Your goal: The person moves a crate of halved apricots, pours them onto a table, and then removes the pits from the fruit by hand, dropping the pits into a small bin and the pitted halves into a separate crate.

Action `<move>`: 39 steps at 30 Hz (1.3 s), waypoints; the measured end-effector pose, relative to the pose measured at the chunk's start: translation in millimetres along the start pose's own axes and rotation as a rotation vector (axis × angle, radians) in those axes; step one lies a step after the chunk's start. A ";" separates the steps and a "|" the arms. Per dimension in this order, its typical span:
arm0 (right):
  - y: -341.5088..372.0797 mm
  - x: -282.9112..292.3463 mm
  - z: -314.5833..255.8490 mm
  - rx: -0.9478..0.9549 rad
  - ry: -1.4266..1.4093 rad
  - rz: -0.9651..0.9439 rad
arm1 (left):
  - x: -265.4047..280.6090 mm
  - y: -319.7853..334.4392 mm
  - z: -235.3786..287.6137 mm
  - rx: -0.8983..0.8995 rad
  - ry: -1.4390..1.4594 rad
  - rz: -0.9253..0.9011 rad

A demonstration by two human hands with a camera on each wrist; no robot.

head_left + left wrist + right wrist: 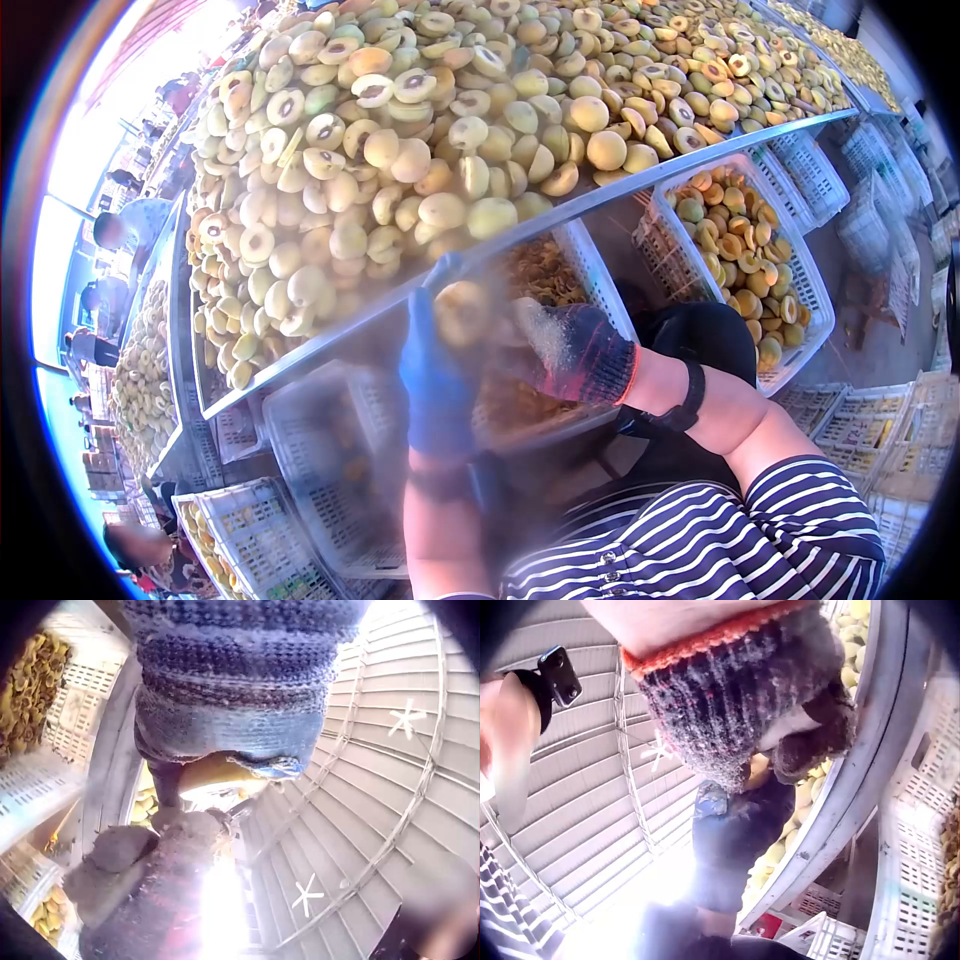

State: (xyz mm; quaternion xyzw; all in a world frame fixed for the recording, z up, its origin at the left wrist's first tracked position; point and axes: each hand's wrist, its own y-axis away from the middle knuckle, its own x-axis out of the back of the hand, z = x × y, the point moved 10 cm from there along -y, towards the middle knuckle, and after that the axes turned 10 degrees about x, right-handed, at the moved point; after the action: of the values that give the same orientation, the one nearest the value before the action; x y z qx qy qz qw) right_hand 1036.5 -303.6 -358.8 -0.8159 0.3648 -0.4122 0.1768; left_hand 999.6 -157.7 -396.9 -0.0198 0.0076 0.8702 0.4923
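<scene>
In the head view, my left hand point(436, 375) in a blue glove grips a yellow-green fruit point(462, 313) above the table's metal rim. The left wrist view shows this fruit point(217, 774) partly covered by the blue glove point(229, 712), with the right glove point(169, 881) close below. My right hand point(580, 350), in a dark knit glove with an orange cuff, is just right of the fruit. Its fingers look curled in the right wrist view, beside a sliver of fruit point(758, 771) and the left glove point(742, 825); whatever the right hand point(735, 697) holds is hidden.
Halved fruits point(410, 150) are heaped on the metal-rimmed table point(520, 236). Below its edge stand a crate of fruit halves point(800, 290) and another with brown pieces point(600, 275). More crates point(265, 540) stand lower left; people point(135, 225) are at the far left.
</scene>
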 end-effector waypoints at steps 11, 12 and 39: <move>2.8 -3.4 1.2 -0.036 -0.005 -0.082 | -4.7 14.9 15.8 -0.305 -0.524 0.106; 5.3 -8.4 3.5 -0.043 0.024 -0.123 | -4.3 18.4 16.3 -0.348 -0.600 0.130; 20.3 -58.7 12.9 -0.262 -0.458 -0.302 | -18.9 11.5 25.5 0.251 0.003 -0.213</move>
State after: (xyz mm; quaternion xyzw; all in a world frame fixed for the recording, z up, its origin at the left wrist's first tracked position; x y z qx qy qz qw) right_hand 1014.6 -274.0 -410.4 -0.9485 0.2401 -0.1888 0.0843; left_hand 998.7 -179.0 -370.8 0.0398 0.1147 0.8053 0.5803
